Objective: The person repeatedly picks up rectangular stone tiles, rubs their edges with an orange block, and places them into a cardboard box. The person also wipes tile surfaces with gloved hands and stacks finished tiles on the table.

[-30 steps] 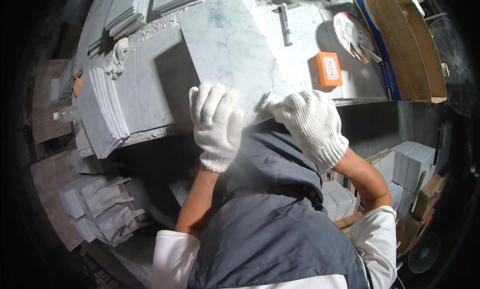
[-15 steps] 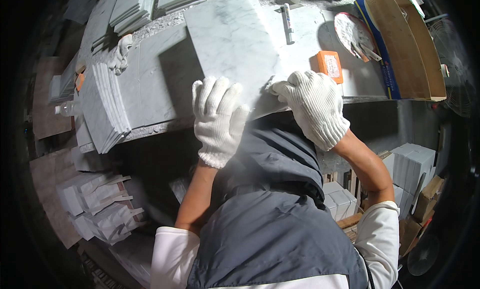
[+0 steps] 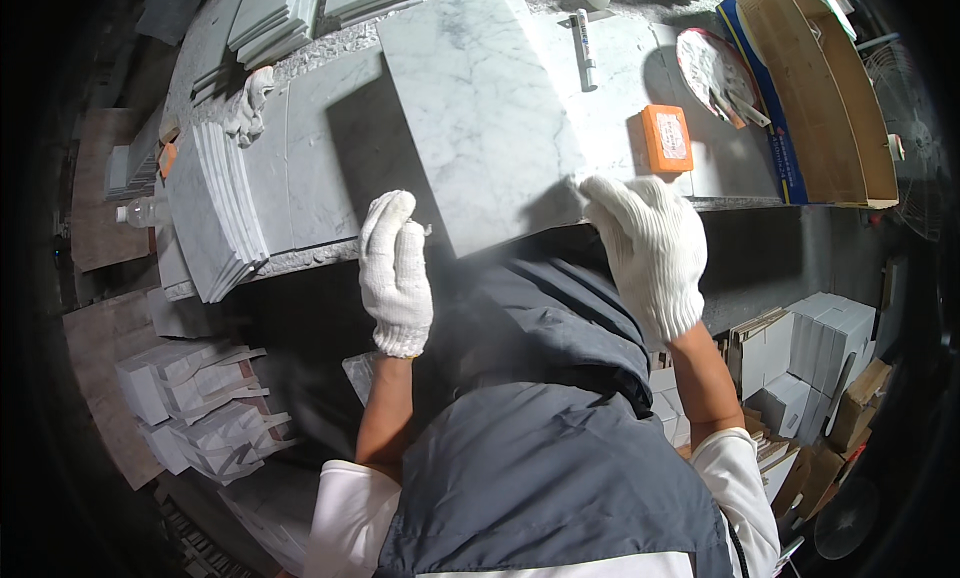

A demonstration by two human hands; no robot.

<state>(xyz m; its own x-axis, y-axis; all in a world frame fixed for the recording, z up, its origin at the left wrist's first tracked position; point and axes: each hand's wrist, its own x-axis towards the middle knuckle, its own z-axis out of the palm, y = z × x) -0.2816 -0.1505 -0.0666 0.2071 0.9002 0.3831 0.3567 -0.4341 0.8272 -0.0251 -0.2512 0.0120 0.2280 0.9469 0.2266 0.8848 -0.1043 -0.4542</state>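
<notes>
A large white marble tile (image 3: 480,108) with grey veins lies askew on the bench, its near corner reaching past the front edge. My left hand (image 3: 395,278), in a white knit glove, is off the tile, beside its near left edge. Its fingers are stretched out, slightly bent, and nothing shows in them. My right hand (image 3: 650,253), gloved alike, is at the tile's near right corner. Its fingers are pressed together at the tips there; whatever they pinch is too small or hidden to make out.
An orange box (image 3: 667,138), a marker (image 3: 586,53) and a round dish with tools (image 3: 712,73) lie to the right, by a cardboard box (image 3: 815,88). Stacked tiles (image 3: 225,208), a crumpled glove (image 3: 250,108) and a plastic bottle (image 3: 145,213) are at left.
My left hand has lifted off the tile and drawn back to the left, turning on its side. The right hand has shifted slightly right and nearer to me, still at the tile's corner.
</notes>
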